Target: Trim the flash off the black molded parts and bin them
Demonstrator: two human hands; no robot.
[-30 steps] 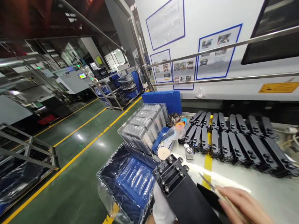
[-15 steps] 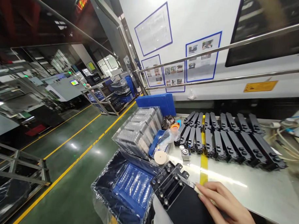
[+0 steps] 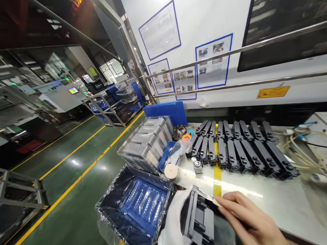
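1. The gloved left hand (image 3: 174, 223) is wrapped around a black plastic part (image 3: 200, 222) at the bench's near edge; the bare right hand (image 3: 252, 225) lies on it with fingers pressed together.
2. This piece looks unfinished.
3. Beyond, rows of black parts (image 3: 240, 148) are already laid on the bench (image 3: 270, 197).
4. Left, a blue bin (image 3: 139, 204) holds clear trays.

Our left hand (image 3: 173, 223), in a white glove, sits at the near left of the black part (image 3: 200, 224), its fingers curled up around that part's left edge and gripping it. Our right hand (image 3: 249, 223) is bare and lies just right of the part, palm down, fingers stretched leftward with the fingertips (image 3: 219, 203) at its upper right edge.
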